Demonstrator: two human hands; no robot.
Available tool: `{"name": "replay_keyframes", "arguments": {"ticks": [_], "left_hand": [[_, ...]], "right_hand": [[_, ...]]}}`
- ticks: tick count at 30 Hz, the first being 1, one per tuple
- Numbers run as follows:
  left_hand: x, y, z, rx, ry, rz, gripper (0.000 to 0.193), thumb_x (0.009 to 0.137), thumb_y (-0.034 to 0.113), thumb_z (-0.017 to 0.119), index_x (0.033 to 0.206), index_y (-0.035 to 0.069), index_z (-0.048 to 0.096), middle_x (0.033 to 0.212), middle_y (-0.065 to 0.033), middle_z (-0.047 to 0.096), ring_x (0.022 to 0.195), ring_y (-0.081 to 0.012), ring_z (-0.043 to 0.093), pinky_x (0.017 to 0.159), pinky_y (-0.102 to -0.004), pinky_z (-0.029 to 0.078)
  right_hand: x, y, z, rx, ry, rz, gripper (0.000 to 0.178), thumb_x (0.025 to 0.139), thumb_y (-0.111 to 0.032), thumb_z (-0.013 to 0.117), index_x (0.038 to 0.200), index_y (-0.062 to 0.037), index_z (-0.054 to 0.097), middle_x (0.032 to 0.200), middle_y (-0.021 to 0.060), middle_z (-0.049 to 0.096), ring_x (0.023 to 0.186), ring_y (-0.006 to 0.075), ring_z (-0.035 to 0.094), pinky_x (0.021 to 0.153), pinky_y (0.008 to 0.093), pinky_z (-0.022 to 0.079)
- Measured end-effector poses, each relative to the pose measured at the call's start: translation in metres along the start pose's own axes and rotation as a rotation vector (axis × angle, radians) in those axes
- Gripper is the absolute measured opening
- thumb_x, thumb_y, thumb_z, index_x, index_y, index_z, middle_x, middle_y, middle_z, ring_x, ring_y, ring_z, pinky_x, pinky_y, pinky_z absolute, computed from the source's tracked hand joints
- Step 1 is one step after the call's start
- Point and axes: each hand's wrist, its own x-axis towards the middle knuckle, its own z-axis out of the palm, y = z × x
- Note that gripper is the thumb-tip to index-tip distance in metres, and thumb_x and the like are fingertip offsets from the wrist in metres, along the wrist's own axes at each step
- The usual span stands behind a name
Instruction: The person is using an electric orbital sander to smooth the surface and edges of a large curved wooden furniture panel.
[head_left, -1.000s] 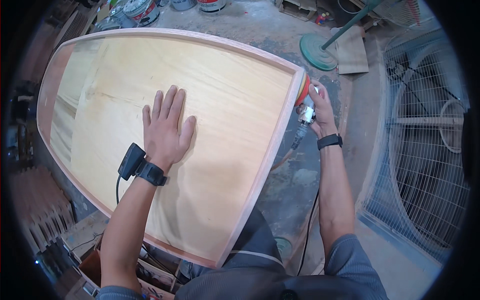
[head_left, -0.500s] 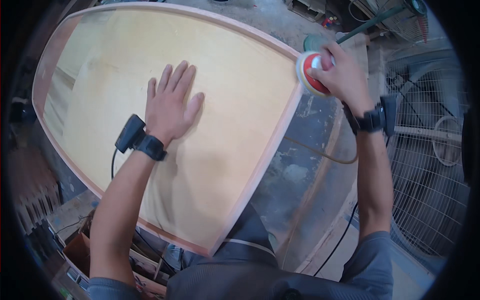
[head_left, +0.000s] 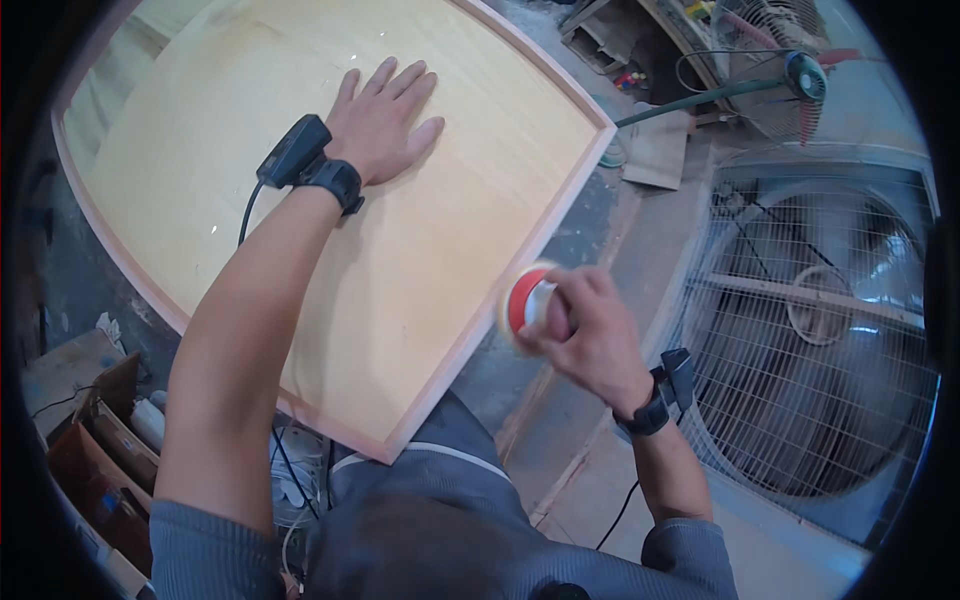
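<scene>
Sander [head_left: 522, 300] is being gripped in the right hand [head_left: 600, 335], fingers curled round it. Compared with half a second ago, it is now being run nearer the body, from the far right corner to mid-side, so the straight outer edge is apparently being worked lengthwise. Motion blur; exact contact is not being shown clearly. Wooden tray [head_left: 460, 210] is being kept in front, near corner over the thigh. Left hand [head_left: 380, 125] is being laid flat on its panel, fingers spread.
</scene>
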Motion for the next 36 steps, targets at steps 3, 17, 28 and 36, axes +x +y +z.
{"name": "replay_keyframes", "arguments": {"ticks": [3,17,28,36], "left_hand": [[-0.010,0.004,0.008,-0.080,-0.020,-0.055,0.061,0.106,0.047,0.045,0.156,0.013,0.045,0.167,-0.0057,0.038,0.156,-0.0319,0.030,0.124,-0.0588,0.024],[-0.210,0.168,-0.064,-0.808,-0.210,-0.210,0.073,0.088,0.023,0.074,0.152,0.000,0.046,0.154,-0.0145,0.052,0.148,-0.0321,0.042,0.123,-0.0530,0.029],[-0.246,0.231,-0.073,-0.612,-0.118,-0.670,0.065,0.083,0.020,0.075,0.141,-0.003,0.057,0.147,-0.0169,0.055,0.130,-0.0366,0.052,0.114,-0.0539,0.036],[-0.260,0.236,-0.079,-0.560,-0.071,-0.777,0.058,0.085,0.020,0.073,0.137,-0.001,0.060,0.141,-0.0154,0.058,0.128,-0.0355,0.053,0.110,-0.0537,0.039]], "right_hand": [[-0.011,-0.024,-0.019,0.062,-0.100,0.004,0.054,0.071,-0.019,0.089,0.116,-0.0030,0.063,0.104,0.0124,0.062,0.097,0.0321,0.065,0.089,0.0427,0.053],[0.234,0.008,-0.125,-0.676,-0.533,-0.099,0.050,0.079,-0.035,0.081,0.116,-0.0065,0.065,0.096,0.0119,0.069,0.091,0.0273,0.068,0.085,0.0385,0.054],[0.318,-0.018,-0.058,-0.997,-1.084,-0.218,0.048,0.080,-0.037,0.080,0.114,-0.0064,0.066,0.090,0.0081,0.065,0.088,0.0246,0.064,0.082,0.0366,0.050],[0.292,-0.043,-0.040,-0.955,-1.232,-0.222,0.050,0.081,-0.035,0.080,0.120,-0.0075,0.064,0.087,0.0040,0.057,0.084,0.0203,0.057,0.078,0.0358,0.047]]}}
